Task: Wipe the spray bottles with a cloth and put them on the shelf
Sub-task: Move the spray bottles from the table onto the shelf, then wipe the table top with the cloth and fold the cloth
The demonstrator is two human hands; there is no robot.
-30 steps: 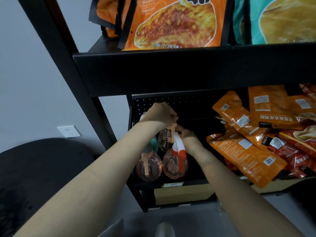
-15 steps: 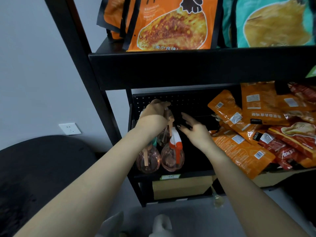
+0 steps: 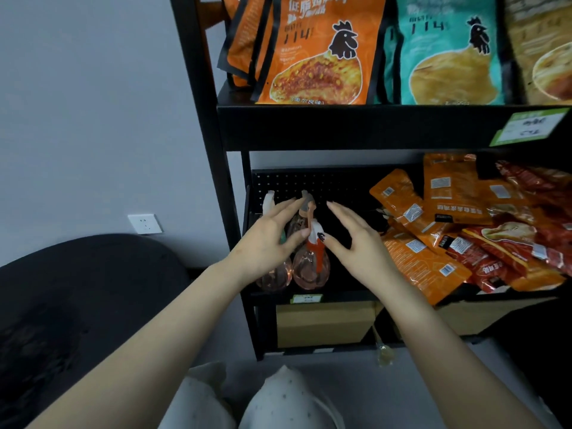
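Several clear pinkish spray bottles stand at the left end of the black lower shelf [image 3: 340, 294]. The front one [image 3: 309, 267] has an orange and white trigger. Another [image 3: 275, 275] stands left of it, partly hidden by my left hand [image 3: 266, 239]. A third bottle [image 3: 305, 209] rises behind them, against the perforated back panel. My left hand is open, fingers spread, just in front of the bottles and holding nothing. My right hand [image 3: 356, 243] is open too, to the right of the front bottle, apart from it. No cloth is visible.
Orange and red snack packets [image 3: 448, 230] are piled on the right of the same shelf. Big orange and teal bags [image 3: 318, 57] stand on the shelf above. Cardboard boxes [image 3: 322, 323] sit below. A dark round seat [image 3: 77, 305] is at left, a wall socket [image 3: 145, 223] behind it.
Both hands have let go of the bottle tops and drawn back from the shelf with fingers spread. The camera has tilted up, showing more of the upper shelf.
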